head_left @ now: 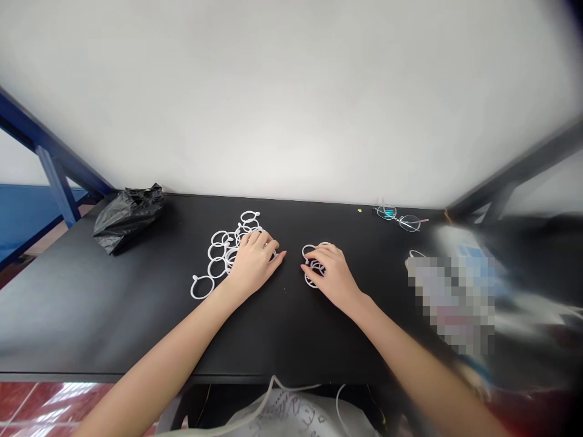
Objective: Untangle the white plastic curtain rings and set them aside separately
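Observation:
Several white curtain rings [217, 267], each with a small knob, lie overlapping in a loose spread on the black table [150, 328]. My left hand [255, 258] rests over the right side of this spread, fingers curled down around rings partly hidden under it. To the right, a smaller cluster of white curtain rings [311, 280] sits beneath my right hand [331, 267]. Its thumb and fingers bend around that cluster, and the palm covers part of it. A dark strip of table separates the two hands.
A crumpled black plastic bag [130, 217] sits at the back left. Eyeglasses [399, 218] lie near the wall, beside a tiny yellow bit [359, 210]. At right is a blurred, partly pixelated plastic package [473, 261]. Blue metal beams [57, 176] frame the left side.

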{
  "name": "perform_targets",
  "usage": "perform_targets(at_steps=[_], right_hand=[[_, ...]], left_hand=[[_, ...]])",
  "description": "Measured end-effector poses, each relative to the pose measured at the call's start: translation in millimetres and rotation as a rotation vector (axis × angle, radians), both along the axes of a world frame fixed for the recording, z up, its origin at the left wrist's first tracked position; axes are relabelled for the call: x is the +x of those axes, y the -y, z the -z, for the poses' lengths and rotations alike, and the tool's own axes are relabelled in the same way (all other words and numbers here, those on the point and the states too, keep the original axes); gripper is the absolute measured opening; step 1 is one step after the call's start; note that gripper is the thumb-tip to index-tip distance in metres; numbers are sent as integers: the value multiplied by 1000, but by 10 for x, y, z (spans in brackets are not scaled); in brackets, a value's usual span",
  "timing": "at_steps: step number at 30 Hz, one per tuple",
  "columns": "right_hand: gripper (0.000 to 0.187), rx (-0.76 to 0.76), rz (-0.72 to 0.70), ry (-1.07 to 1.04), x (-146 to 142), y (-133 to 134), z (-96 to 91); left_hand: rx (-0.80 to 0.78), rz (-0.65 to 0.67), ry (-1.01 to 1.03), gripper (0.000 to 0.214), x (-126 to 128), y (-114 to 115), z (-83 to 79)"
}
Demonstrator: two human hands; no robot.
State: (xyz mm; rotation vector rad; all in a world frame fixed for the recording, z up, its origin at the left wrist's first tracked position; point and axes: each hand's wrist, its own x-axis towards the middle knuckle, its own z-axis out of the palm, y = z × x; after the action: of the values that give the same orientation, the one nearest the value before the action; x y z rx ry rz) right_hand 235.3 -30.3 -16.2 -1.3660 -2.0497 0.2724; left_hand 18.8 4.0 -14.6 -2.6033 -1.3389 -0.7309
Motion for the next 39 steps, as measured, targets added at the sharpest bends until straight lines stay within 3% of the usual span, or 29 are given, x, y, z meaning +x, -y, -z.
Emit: perform_targets(at_steps=[7,12,15,18,21,24,31,35,39], right_hand=[[17,-14,7,-32,-16,-32,24],[13,1,-1,-183,-24,13,-46],[7,-118,20,-395,-18,34,-95],[15,-274,35,-624,0,24,-135],[22,-422,28,-781,10,9,-186],[25,-532,3,-875,6,13,-243],[19,-503,-93,-927,-5,47,-272],[25,-500,-223,-839,-38,105,-253],[17,-463,-210,-782,-74,148,-225]], left_hand=[[-7,85,157,14,68,68,-73],[-25,191,255,11,138,128,-75],[-50,235,297,20,145,148,-73],[-107,282,292,32,139,156,-53],[-216,325,313,33,147,163,-29],[-383,365,467,24,175,183,-28],[-961,251,907,32,202,239,-89],[-1021,250,900,32,188,223,-145],[-1071,273,841,32,180,208,-203]])
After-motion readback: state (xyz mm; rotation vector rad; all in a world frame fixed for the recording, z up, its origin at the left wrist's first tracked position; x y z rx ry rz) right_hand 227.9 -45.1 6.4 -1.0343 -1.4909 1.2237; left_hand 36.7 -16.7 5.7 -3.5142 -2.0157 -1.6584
